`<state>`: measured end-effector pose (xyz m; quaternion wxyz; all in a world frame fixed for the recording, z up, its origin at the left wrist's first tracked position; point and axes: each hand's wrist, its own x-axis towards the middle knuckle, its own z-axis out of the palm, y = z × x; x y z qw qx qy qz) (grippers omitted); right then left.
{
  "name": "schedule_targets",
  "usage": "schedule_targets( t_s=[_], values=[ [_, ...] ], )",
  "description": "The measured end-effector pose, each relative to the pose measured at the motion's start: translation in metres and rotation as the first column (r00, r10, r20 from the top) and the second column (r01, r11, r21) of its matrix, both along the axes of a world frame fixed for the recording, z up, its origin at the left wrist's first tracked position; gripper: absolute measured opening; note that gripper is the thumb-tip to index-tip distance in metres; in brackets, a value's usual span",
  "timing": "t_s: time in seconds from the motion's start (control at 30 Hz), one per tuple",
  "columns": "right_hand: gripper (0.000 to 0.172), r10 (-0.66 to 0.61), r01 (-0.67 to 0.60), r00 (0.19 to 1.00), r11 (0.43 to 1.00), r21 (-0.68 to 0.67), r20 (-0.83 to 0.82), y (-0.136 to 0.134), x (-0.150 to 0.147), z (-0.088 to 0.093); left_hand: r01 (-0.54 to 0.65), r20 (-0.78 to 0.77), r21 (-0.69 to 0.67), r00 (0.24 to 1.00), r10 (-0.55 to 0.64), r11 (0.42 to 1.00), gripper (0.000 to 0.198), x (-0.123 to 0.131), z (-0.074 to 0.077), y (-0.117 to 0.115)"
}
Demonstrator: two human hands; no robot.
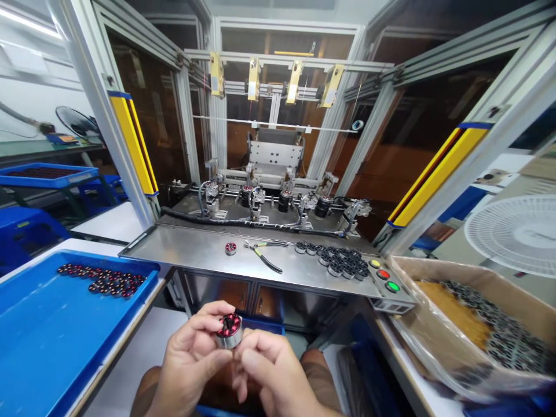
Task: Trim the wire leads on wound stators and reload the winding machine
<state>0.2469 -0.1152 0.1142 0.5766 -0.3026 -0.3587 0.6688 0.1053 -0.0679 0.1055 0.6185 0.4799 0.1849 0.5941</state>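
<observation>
My left hand [191,353] grips a wound motor stator [230,333], a metal ring with red windings and a black core, between thumb and fingers above my lap. Close against its right side is my right hand [271,368], its thumb and forefinger pinched together. Whatever lies in that pinch is too small or hidden to make out. On the steel ledge [174,246] ahead sits another red-wound stator [230,248]. Beside it lie cutting pliers [264,255] with green and black handles, jaws toward the stator. Several black unwound stators [345,262] are grouped farther right.
A winding machine [275,156] stands behind the ledge, framed by yellow light-curtain posts [134,145]. At left, a blue tray [43,341] carries wound stators [108,281]. Coloured push buttons [383,274] and a lined box [434,353] of bare stators are at right, near a white fan [515,231].
</observation>
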Motion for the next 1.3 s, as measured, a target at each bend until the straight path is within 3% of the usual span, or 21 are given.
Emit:
schedule_targets(
  t_s=[0.13,0.3,0.4,0.47,0.5,0.53,0.57,0.63,0.7,0.73,0.8,0.9,0.97,1.03,1.13,1.23,1.3],
  values=[
    [0.048,0.048,-0.064,0.979,0.995,-0.08,-0.198,-0.003,0.002,0.004,-0.007,-0.081,0.129,0.997,0.017,0.992,0.025,-0.007,0.001,0.003],
    [0.039,0.12,-0.143,0.945,0.988,-0.054,-0.304,0.0,-0.003,0.003,0.056,-0.211,0.274,0.977,0.003,0.96,0.03,-0.009,0.005,-0.003],
    [0.037,0.156,-0.171,0.936,0.985,-0.021,-0.315,0.001,-0.003,0.0,0.061,-0.263,0.286,0.965,0.017,0.956,0.033,-0.01,0.003,-0.005],
    [0.031,0.071,-0.053,0.978,0.994,0.094,-0.198,0.001,0.003,-0.003,-0.024,-0.283,0.262,0.954,0.101,0.965,0.052,-0.012,-0.001,-0.004],
    [0.027,-0.04,0.055,0.997,0.976,0.213,-0.073,0.0,0.008,-0.004,-0.077,-0.304,0.241,0.941,0.15,0.967,0.063,-0.014,-0.004,-0.003],
    [0.021,-0.2,0.159,0.977,0.911,0.38,0.072,0.0,0.013,-0.004,-0.113,-0.328,0.213,0.927,0.18,0.97,0.07,-0.015,-0.006,-0.003],
    [0.014,-0.387,0.215,0.9,0.794,0.568,0.2,-0.001,0.018,-0.005,-0.105,-0.355,0.181,0.92,0.165,0.978,0.071,-0.015,-0.008,-0.003],
    [0.016,-0.696,0.138,0.647,0.509,0.85,0.312,-0.002,0.028,-0.004,0.013,-0.392,0.072,0.92,0.016,0.997,0.062,-0.013,-0.009,-0.006],
    [0.024,-0.83,-0.002,0.477,0.327,0.945,0.289,-0.004,0.033,-0.004,0.167,-0.349,-0.044,0.921,-0.171,0.985,0.053,-0.008,-0.006,-0.012],
    [0.025,-0.852,-0.039,0.444,0.291,0.956,0.278,-0.005,0.034,-0.003,0.208,-0.319,-0.084,0.921,-0.224,0.975,0.05,-0.005,-0.003,-0.015],
    [0.025,-0.839,-0.044,0.455,0.312,0.949,0.297,-0.007,0.034,-0.002,0.18,-0.319,-0.09,0.926,-0.2,0.979,0.041,0.0,0.004,-0.019],
    [0.025,-0.725,0.036,0.582,0.476,0.879,0.369,-0.009,0.035,0.002,-0.018,-0.477,0.14,0.875,0.083,0.99,0.039,0.0,0.011,-0.02],
    [0.025,-0.642,0.074,0.665,0.564,0.822,0.381,-0.01,0.036,0.005,-0.097,-0.538,0.349,0.793,0.284,0.932,0.044,-0.003,0.012,-0.018],
    [0.016,-0.6,0.087,0.702,0.606,0.791,0.383,-0.01,0.037,0.008,-0.111,-0.544,0.469,0.745,0.386,0.876,0.047,-0.006,0.011,-0.016],
    [0.006,-0.584,0.131,0.711,0.657,0.742,0.392,-0.009,0.036,0.01,-0.097,-0.571,0.449,0.734,0.369,0.888,0.047,-0.007,0.007,-0.017],
    [0.011,-0.562,0.189,0.731,0.711,0.677,0.386,-0.007,0.032,0.009,-0.066,-0.531,0.181,0.833,0.154,0.981,0.041,-0.002,0.002,-0.022],
    [0.016,-0.534,0.199,0.753,0.742,0.641,0.385,-0.006,0.032,0.007,-0.043,-0.425,0.028,0.904,0.051,0.999,0.037,0.002,0.0,-0.025]
  ],
)
